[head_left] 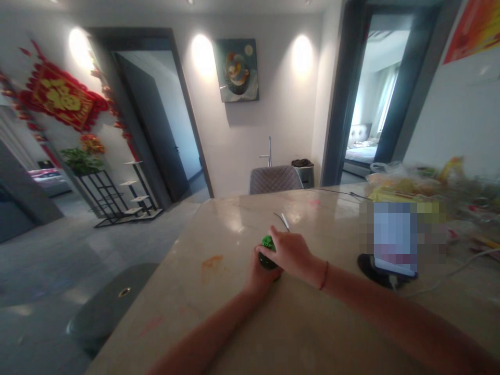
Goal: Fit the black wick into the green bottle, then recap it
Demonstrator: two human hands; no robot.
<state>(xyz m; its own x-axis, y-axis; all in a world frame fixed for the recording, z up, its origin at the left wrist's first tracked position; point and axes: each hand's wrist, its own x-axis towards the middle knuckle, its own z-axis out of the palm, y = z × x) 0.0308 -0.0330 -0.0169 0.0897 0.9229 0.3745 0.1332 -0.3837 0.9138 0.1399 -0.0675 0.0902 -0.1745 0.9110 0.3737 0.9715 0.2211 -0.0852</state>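
Above the middle of the table, a small dark, rounded pot-like object [267, 262] with a bumpy green top [267, 241] sits between my hands. My left hand [258, 273] is closed around its dark lower part, low over the tabletop. From the right, my right hand [294, 251] reaches over it, thumb across the front and index finger behind the green top. The other right fingers are mostly hidden. Just beyond the hands lies a slim white stick-like thing [285, 222] beside a thin dark strand.
The marble-look table [219, 307] bears reddish smears. At right, a phone [395, 239], its screen blurred out, stands on a dark round base [377, 271] with a white cable. Behind it are plastic bags [406, 182]. A quilted chair [275, 179] and green stool [117, 297] adjoin the table.
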